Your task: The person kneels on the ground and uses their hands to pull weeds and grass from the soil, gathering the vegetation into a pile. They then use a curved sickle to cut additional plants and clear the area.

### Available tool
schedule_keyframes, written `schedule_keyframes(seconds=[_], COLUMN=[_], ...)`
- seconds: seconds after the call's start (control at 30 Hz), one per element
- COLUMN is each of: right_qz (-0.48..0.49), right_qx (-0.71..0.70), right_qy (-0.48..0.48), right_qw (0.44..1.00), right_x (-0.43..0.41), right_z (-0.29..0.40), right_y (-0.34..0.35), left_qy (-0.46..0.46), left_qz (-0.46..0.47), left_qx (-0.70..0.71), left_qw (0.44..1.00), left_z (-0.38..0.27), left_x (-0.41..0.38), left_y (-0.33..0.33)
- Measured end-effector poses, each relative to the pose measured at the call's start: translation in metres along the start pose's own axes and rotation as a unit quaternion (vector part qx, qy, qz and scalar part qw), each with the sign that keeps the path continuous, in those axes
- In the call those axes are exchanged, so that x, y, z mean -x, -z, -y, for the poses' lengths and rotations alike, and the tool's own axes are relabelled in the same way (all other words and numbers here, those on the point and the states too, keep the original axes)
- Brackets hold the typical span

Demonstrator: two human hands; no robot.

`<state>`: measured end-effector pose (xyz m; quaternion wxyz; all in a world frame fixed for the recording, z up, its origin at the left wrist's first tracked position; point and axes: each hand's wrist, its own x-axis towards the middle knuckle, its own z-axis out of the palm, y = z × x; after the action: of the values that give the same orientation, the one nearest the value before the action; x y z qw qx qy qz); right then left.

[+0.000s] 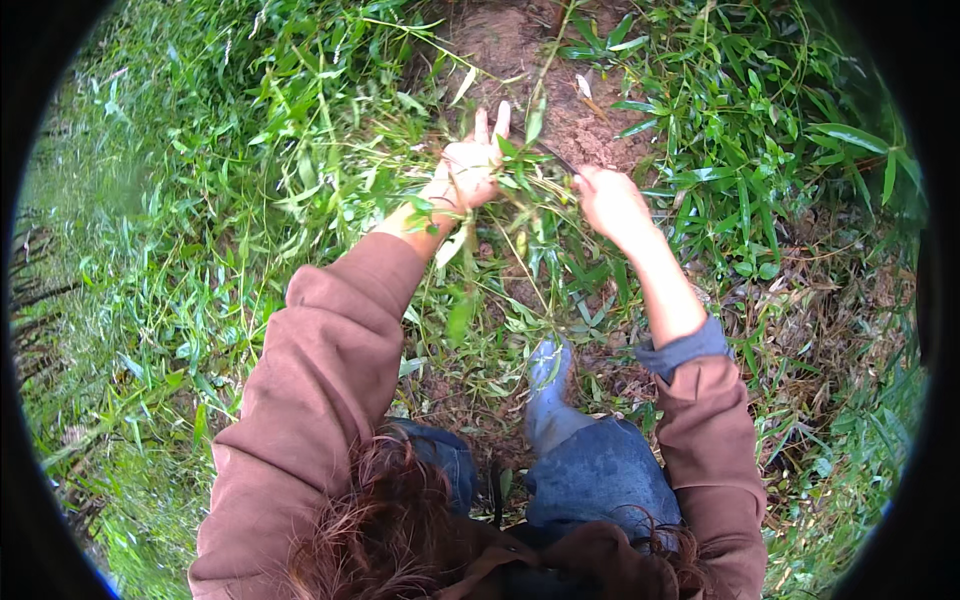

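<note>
My left hand (474, 169) is turned palm up over cut-looking green weeds, with two fingers stretched away from me. Leafy stems (544, 184) lie against its right side and pass behind it; leaves hide part of the hand, so whether it grips any stems is unclear. To the right, my right hand (611, 202) is closed around the end of a dark, thin, curved tool (556, 156), which looks like a sickle. The tool reaches toward my left hand, and foliage covers its far end.
Dense green weeds (225, 150) grow on the left, with broad-leaved plants (750, 157) on the right. Bare reddish soil (517, 45) shows ahead. Dry plant litter (832, 300) lies to the right. My blue boot (550, 382) stands among low stems just below my hands.
</note>
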<state>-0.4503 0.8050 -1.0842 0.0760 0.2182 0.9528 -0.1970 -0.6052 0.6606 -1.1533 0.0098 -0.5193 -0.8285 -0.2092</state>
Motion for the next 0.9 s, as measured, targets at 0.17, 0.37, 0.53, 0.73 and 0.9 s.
schedule_keyframes(seconds=[0.17, 0.37, 0.53, 0.73, 0.9], right_qz=[-0.097, -0.041, -0.010, 0.031, 0.072], right_qx=[-0.016, 0.064, -0.063, -0.110, -0.147], right_qy=[0.013, -0.003, -0.103, -0.114, -0.087], right_qw=[0.995, 0.997, 0.993, 0.987, 0.983], right_x=[0.015, 0.098, 0.191, 0.182, 0.146], right_z=[0.005, 0.026, 0.012, 0.026, 0.031], right_y=[0.018, 0.012, 0.013, -0.014, -0.063], left_qy=[0.110, 0.057, -0.098, -0.121, -0.003], left_qz=[0.323, 0.320, 0.447, 0.596, 0.612], left_qx=[-0.037, -0.055, -0.021, -0.202, -0.208], left_qw=[0.939, 0.944, 0.889, 0.768, 0.763], left_z=[0.045, 0.030, 0.022, 0.058, 0.117], left_x=[0.029, 0.090, 0.191, 0.255, 0.297], left_y=[-0.008, 0.070, 0.107, 0.154, 0.179])
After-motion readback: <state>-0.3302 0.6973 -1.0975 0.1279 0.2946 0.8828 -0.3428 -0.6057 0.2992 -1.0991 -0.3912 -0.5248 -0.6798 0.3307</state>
